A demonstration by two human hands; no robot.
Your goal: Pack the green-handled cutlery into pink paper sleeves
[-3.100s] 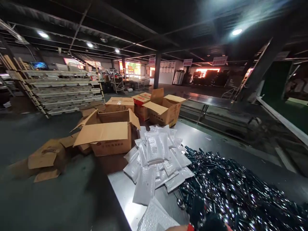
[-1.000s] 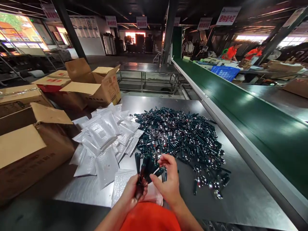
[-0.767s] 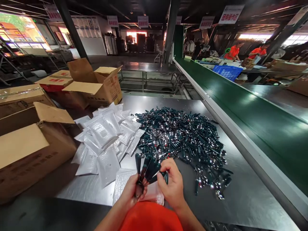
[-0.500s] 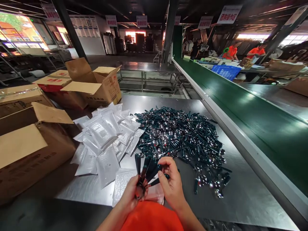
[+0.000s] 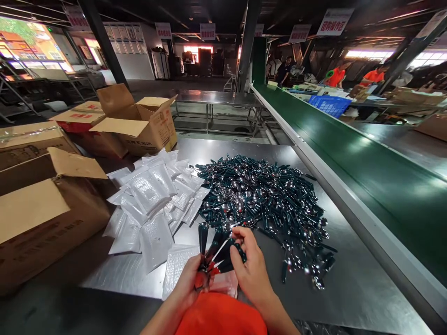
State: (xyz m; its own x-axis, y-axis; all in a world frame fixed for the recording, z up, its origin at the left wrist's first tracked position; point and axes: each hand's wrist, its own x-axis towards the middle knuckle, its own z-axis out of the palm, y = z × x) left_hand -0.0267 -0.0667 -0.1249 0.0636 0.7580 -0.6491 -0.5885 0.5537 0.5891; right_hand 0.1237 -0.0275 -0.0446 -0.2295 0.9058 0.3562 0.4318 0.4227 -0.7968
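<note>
Head view: bunch of dark-handled spoons [image 5: 217,242] lies between my two hands, near the middle of the near edge of the bench [image 5: 352,284]. Left hand [image 5: 189,280] is closed on it at the bowl end; one bowl shows at my fingers, reflecting red. Long axis: bowls toward me, handles toward the far edge, fanned, those on the right leaning toward my right hand [image 5: 254,264]. That hand is nearer the handle tips, thumb and fingers curved about them; cannot tell whether they pinch.

Main spoon heap [image 5: 258,190] lies just beyond the bunch, spreading toward the right edge, handles pointing every way. My right hand is the nearer to it. White pouches [image 5: 150,188] are piled left of the heap; a flat stack [image 5: 177,263] sits beside my left hand at the near edge.

Writing: hanging sign [image 5: 335,22] reads 团购操作区, red on white. Open carton [image 5: 164,130] appears to carry 玉米油 low on its side, first characters unclear. Nearest carton [image 5: 80,204] has faint print, illegible. No label readable on spoons or pouches.
</note>
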